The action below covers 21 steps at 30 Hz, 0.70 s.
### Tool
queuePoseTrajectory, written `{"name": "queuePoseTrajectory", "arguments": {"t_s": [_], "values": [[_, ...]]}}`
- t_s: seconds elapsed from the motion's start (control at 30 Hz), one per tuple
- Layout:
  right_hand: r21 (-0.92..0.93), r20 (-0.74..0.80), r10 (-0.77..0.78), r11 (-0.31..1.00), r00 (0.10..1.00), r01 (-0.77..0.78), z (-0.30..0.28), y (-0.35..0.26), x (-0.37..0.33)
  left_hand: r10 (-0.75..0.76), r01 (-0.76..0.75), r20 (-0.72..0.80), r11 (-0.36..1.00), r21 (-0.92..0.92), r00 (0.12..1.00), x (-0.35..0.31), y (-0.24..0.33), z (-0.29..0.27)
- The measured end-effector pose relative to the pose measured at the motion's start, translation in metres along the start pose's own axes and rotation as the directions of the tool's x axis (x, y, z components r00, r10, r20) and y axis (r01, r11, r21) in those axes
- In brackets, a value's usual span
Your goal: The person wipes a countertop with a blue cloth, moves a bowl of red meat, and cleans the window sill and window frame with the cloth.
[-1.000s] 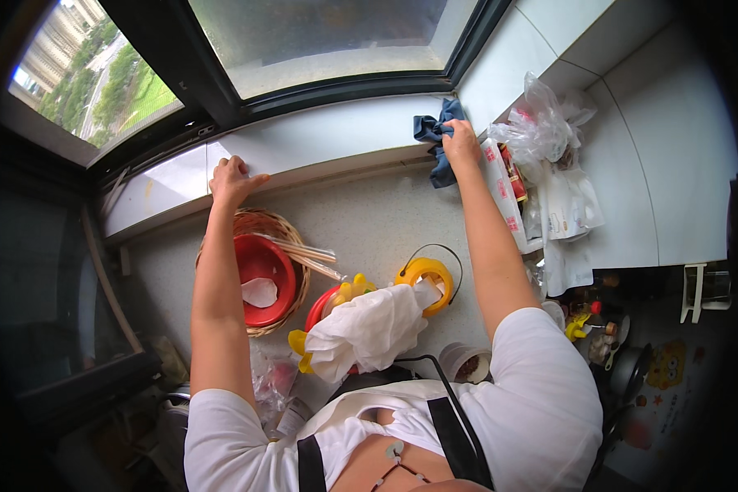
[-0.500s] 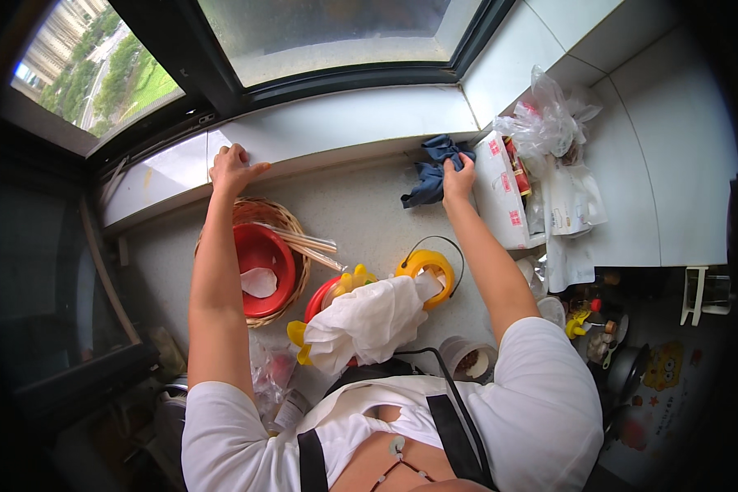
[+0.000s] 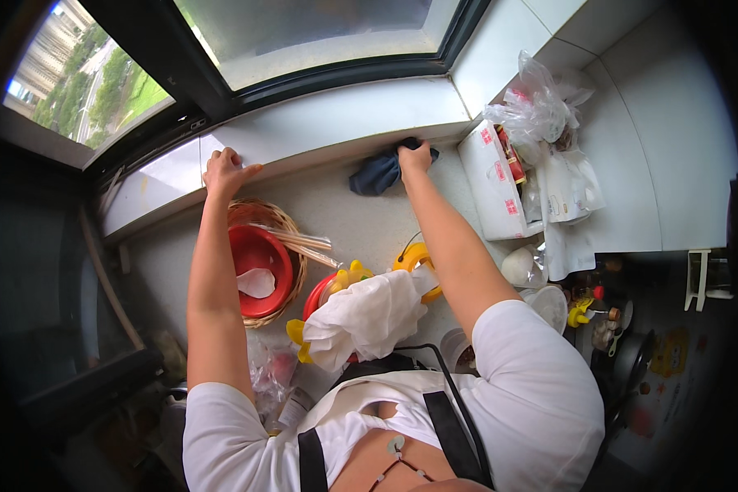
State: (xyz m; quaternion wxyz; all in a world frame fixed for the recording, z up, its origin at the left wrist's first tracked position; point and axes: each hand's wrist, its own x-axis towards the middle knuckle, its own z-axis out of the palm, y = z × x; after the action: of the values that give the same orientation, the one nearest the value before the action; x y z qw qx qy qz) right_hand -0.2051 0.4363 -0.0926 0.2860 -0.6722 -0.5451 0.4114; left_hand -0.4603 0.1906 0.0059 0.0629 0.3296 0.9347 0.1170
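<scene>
My right hand (image 3: 416, 157) grips a bunched dark blue cloth (image 3: 375, 175) at the back of the grey countertop (image 3: 336, 213). The cloth lies against the foot of the white tiled window ledge (image 3: 320, 123), spreading to the left of my fingers. My left hand (image 3: 228, 172) rests on the front edge of that ledge, holding nothing, its thumb stretched out to the right. Below this hand a wicker basket (image 3: 300, 275) stands on the counter. Inside it sits a red bowl (image 3: 283, 264) with a white piece (image 3: 256, 283) in it, partly hidden by my left forearm.
Plastic-wrapped sticks (image 3: 303, 239) lean over the basket. A crumpled white cloth (image 3: 365, 320) covers red and yellow items close to my body. A yellow pail (image 3: 407, 257) is partly behind my right forearm. At right stand a white box (image 3: 492, 184) and clear plastic bags (image 3: 537, 107).
My right hand has moved left along the back of the counter, dragging the blue cloth with it away from the white box. My left hand stays on the ledge.
</scene>
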Motion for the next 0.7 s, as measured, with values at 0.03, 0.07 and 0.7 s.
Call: {"name": "queuePoseTrajectory", "arguments": {"t_s": [0.03,0.07,0.7], "values": [[-0.062,0.04,-0.073,0.995,0.997,0.075,-0.008,0.003,0.003,-0.011,0.011,0.001,1.0,0.006,1.0,0.0,-0.003,-0.001],[-0.122,0.08,-0.141,0.981,0.987,0.15,-0.02,0.007,0.005,-0.011,0.011,0.004,1.0,0.006,1.0,0.0,-0.004,-0.002],[-0.719,0.665,-0.067,0.215,0.744,0.661,-0.181,0.066,-0.035,0.014,-0.014,0.016,1.0,0.006,1.0,0.003,-0.008,0.001]]}}
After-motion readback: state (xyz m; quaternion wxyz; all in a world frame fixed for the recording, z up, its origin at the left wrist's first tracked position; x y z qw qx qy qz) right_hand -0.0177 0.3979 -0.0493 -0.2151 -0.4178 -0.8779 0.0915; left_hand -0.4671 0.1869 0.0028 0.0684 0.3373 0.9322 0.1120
